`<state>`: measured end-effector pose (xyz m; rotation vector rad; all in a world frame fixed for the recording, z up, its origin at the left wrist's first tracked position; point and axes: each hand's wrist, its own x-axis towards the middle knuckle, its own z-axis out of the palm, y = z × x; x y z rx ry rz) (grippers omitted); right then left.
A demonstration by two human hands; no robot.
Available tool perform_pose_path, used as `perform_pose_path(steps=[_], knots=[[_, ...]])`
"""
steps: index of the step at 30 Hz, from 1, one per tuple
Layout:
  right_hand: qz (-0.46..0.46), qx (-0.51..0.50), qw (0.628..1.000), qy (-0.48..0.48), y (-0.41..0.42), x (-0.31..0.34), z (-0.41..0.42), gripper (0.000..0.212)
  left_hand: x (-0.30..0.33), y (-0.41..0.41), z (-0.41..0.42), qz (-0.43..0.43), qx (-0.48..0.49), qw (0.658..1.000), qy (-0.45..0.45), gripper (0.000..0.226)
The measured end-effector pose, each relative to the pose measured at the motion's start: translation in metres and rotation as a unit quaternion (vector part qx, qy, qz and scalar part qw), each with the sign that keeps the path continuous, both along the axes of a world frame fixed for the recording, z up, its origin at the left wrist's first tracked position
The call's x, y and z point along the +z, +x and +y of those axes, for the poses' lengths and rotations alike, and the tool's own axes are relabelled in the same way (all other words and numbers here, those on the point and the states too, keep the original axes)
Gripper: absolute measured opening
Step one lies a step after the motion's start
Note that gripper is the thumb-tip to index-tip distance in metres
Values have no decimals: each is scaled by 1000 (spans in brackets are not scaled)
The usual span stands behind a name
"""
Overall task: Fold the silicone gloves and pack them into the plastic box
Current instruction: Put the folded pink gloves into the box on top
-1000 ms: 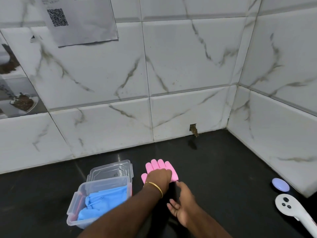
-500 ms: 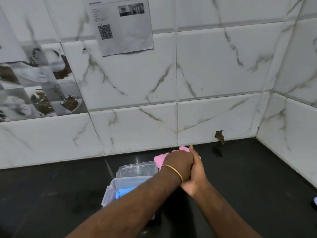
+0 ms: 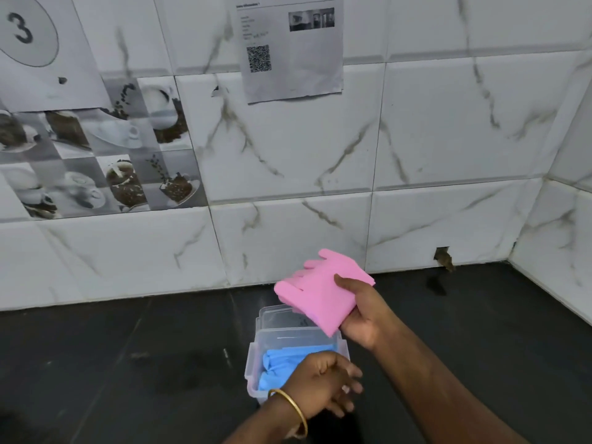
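While unreadable elsewhere, wall sheet point(image 3: 35, 46) numeral "3".

White marble-veined wall tiles point(image 3: 448, 129) (1 chipped at the base), dark countertop point(image 3: 128, 363), taped paper sheet point(image 3: 293, 49).

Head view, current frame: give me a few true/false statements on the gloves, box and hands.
1. The right hand holds the folded pink glove in the air. True.
2. The plastic box is empty. False: a blue glove lies inside it.
3. The left hand grips the pink glove. False: it hovers over the box's near end and holds nothing.
4. A gold bangle sits on the left wrist. True.
5. The box's lid is snapped shut on it. False: the box is open, the lid lying behind it.
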<state>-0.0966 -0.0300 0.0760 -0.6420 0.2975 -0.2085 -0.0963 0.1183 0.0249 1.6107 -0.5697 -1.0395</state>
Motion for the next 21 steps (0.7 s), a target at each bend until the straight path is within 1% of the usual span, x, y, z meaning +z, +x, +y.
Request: perform_pose_path(steps=[1,2,3,4,6,8,10,11,13,14,15,16,18,20,21], knots=[[-14,18,1000,1,5,7,12,44,-1,4,0,86,30,996,-20,22],[-25,37,999,5,9,14,23,43,3,10,-1,178,66,980,-53,29],[-36,59,998,2,13,21,33,42,8,19,-3,253,97,958,-93,37],[-41,77,996,-7,16,27,43,42,12,28,-3,302,121,935,-139,45],[-27,102,994,-33,19,33,54,40,22,50,4,351,150,896,-226,55],[25,102,992,-65,19,31,55,34,26,75,19,374,169,861,-300,59],[85,98,987,-95,17,23,49,30,20,97,35,378,195,838,-341,65],[116,97,982,-110,15,17,44,32,16,106,42,382,202,832,-349,72],[173,100,969,-142,12,4,36,37,4,116,51,397,213,827,-336,94],[194,104,963,-157,11,-3,34,37,-1,116,54,405,209,828,-327,100],[212,107,956,-170,12,-10,32,36,-4,115,56,407,195,833,-321,101],[225,106,950,-191,12,-17,30,34,-7,111,57,405,180,840,-314,96],[245,81,930,-261,12,-31,25,31,-14,102,55,389,168,860,-284,73],[276,55,894,-350,10,-45,22,36,-19,98,52,359,195,879,-247,56],[306,41,864,-398,10,-51,19,42,-22,97,49,354,200,885,-227,53]])
